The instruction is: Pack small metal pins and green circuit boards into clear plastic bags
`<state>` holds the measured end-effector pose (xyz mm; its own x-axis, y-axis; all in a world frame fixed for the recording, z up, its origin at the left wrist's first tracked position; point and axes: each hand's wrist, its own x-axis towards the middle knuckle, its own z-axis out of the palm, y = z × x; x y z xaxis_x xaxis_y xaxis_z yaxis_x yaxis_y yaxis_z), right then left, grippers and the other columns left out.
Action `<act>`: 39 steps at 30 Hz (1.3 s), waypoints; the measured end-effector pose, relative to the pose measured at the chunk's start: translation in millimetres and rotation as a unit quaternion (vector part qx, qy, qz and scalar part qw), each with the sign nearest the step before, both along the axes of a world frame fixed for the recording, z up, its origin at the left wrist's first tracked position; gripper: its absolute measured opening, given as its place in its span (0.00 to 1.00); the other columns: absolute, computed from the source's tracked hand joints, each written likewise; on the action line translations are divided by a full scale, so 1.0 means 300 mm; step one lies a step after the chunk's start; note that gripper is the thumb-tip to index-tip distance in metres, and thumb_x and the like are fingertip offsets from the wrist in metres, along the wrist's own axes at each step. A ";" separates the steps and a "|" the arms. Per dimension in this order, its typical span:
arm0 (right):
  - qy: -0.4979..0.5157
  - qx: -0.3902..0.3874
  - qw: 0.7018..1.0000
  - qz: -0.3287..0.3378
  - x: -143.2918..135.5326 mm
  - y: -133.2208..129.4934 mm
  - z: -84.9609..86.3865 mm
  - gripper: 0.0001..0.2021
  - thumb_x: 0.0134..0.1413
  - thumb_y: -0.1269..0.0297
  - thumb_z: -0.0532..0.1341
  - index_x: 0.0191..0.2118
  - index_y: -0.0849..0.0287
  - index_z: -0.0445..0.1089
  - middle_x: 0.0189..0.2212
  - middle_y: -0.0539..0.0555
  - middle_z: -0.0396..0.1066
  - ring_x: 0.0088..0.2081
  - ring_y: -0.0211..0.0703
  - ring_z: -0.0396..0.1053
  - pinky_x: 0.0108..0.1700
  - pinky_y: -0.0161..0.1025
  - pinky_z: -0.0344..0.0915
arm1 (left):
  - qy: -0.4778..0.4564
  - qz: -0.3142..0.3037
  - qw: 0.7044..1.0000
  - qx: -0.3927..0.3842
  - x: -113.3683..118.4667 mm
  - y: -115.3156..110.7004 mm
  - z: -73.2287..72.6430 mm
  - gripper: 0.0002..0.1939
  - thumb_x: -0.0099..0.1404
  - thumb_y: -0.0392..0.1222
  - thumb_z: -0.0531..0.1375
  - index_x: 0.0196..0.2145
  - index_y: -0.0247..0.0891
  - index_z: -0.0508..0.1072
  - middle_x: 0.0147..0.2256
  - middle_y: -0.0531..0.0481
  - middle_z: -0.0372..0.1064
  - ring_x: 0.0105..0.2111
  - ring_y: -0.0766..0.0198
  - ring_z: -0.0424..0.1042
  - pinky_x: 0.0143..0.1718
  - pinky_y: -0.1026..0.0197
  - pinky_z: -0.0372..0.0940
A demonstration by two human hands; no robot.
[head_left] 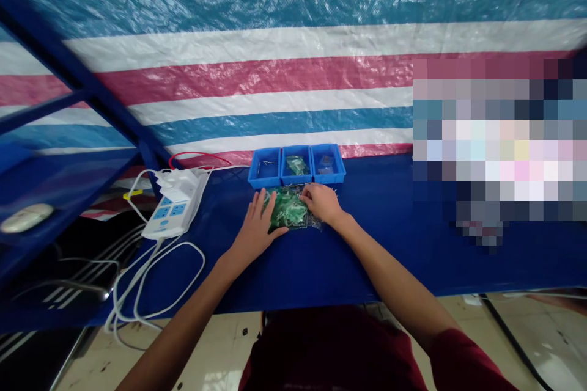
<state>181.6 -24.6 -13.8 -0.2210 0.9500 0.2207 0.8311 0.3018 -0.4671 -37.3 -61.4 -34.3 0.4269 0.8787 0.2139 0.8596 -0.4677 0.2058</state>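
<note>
A loose pile of small green packets and thin metal pieces lies on the blue tabletop. My left hand rests at the pile's left edge, fingers spread and holding nothing. On the right side of the pile, my right hand has its fingers pinched together; whatever is between them is too small to name. Just behind the pile stand three joined blue bins: the left bin with a few thin metal pieces, the middle bin with green packets, the right bin with small clear or brownish packets.
On the left lie a white power strip with plugged-in adapters and looping white cables. A pale computer mouse sits on a blue surface at far left. A striped sheet hangs behind. The right background is pixelated.
</note>
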 end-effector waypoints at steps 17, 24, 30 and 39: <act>-0.007 -0.016 0.999 -0.033 0.002 -0.004 0.011 0.06 0.59 0.64 0.57 0.35 0.56 0.71 0.34 0.52 0.75 0.36 0.43 0.70 0.31 0.35 0.54 | 0.025 0.037 0.999 0.027 0.028 -0.032 0.075 0.19 0.69 0.36 0.48 0.54 0.36 0.70 0.47 0.43 0.74 0.43 0.57 0.76 0.42 0.61 0.68; 0.029 -0.008 0.997 -0.071 0.011 0.000 0.009 0.09 0.60 0.64 0.55 0.36 0.56 0.72 0.33 0.52 0.75 0.35 0.43 0.71 0.32 0.35 0.56 | 0.059 0.080 0.992 0.074 0.069 0.051 0.158 0.13 0.69 0.39 0.51 0.42 0.39 0.75 0.38 0.45 0.77 0.36 0.56 0.76 0.32 0.61 0.62; 0.049 0.003 0.995 -0.084 0.015 0.003 0.003 0.09 0.60 0.64 0.54 0.35 0.56 0.72 0.32 0.53 0.75 0.34 0.43 0.70 0.32 0.35 0.56 | 0.093 0.070 0.989 0.090 0.157 0.095 0.190 0.10 0.68 0.37 0.52 0.36 0.39 0.74 0.33 0.46 0.75 0.33 0.58 0.73 0.27 0.61 0.54; 0.084 0.013 0.989 -0.121 0.035 0.011 0.004 0.10 0.59 0.63 0.55 0.33 0.56 0.72 0.30 0.52 0.75 0.33 0.42 0.71 0.32 0.35 0.56 | 0.070 0.010 0.996 -0.053 0.210 0.161 0.204 0.09 0.60 0.42 0.61 0.26 0.38 0.67 0.28 0.51 0.70 0.29 0.61 0.68 0.26 0.62 0.49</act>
